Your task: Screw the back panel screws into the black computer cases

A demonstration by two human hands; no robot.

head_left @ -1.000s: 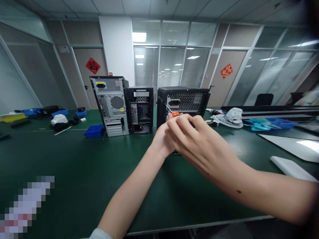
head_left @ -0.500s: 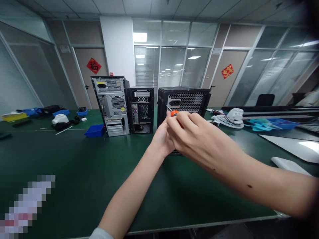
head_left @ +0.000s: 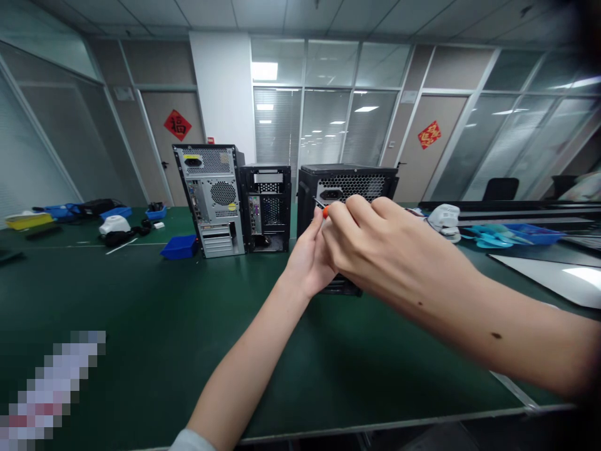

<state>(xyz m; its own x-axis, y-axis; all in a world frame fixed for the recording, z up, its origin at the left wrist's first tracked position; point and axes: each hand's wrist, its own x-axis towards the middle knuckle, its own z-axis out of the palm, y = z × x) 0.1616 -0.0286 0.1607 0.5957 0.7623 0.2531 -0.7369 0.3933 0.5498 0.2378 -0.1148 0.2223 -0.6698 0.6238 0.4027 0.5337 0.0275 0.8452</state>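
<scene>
2 PC towers point(head_left: 212, 207) side by side on the workbench point(head_left: 141, 300), plastic bin point(head_left: 179, 247) just left, 3rd tower point(head_left: 364, 183) over right.

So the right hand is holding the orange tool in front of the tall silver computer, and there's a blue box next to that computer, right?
Not quite. The head view shows the right hand holding the orange tool in front of the rightmost black computer, not the tall silver computer. The blue box is next to the silver one, as you said.
</scene>
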